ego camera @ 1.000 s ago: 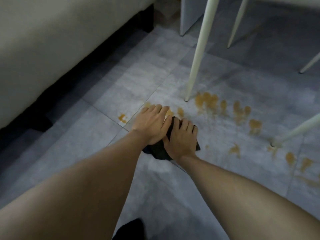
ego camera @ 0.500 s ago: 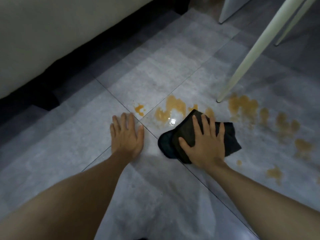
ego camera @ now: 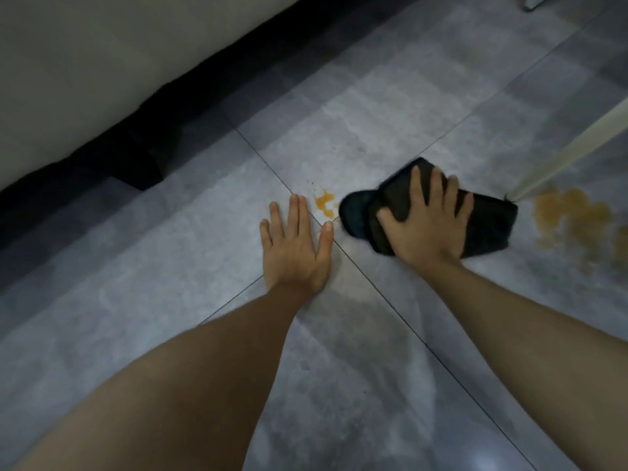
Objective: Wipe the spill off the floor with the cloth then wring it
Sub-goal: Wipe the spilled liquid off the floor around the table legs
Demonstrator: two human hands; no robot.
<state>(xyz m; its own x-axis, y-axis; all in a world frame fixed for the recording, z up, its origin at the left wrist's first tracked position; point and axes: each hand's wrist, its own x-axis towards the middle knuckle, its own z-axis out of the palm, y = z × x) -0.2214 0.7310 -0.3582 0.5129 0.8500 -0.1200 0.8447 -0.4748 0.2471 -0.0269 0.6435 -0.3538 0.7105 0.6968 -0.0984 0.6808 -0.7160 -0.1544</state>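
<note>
A folded black cloth [ego camera: 489, 226] lies on the grey tiled floor [ego camera: 373, 113]. My right hand [ego camera: 428, 219] presses flat on top of it, fingers spread. My left hand [ego camera: 295, 246] rests palm down on the bare tile to the cloth's left, holding nothing. A small orange spill spot [ego camera: 324, 200] sits between my left fingertips and the cloth. A larger patch of orange spill [ego camera: 571, 215] spreads on the floor right of the cloth, running out of view.
A white chair leg [ego camera: 571, 154] slants down to the floor just past the cloth's right end. A pale sofa [ego camera: 102, 62] with a dark gap under it runs along the upper left.
My right hand has slid the cloth forward over the orange puddle that lay ahead of it. That puddle no longer shows. The left hand stays planted on the tile.
</note>
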